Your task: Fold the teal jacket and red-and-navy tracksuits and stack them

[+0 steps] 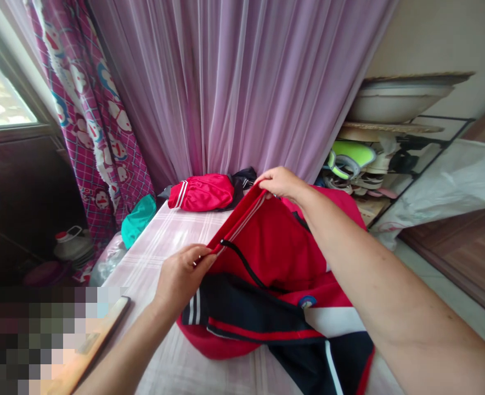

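Note:
A red garment (283,247) with navy and white panels and a black drawstring lies on the pale checked table (172,230). My left hand (182,277) pinches the near end of its striped waistband. My right hand (281,182) grips the far end of the same band, holding it stretched and lifted off the table. Both hands are closed on the cloth.
A folded red garment (203,192) with dark clothes behind it lies at the table's far edge, against a lilac curtain (234,82). A teal cloth (137,219) and a plastic jug (72,244) are at the left. A cluttered shelf (382,164) stands on the right.

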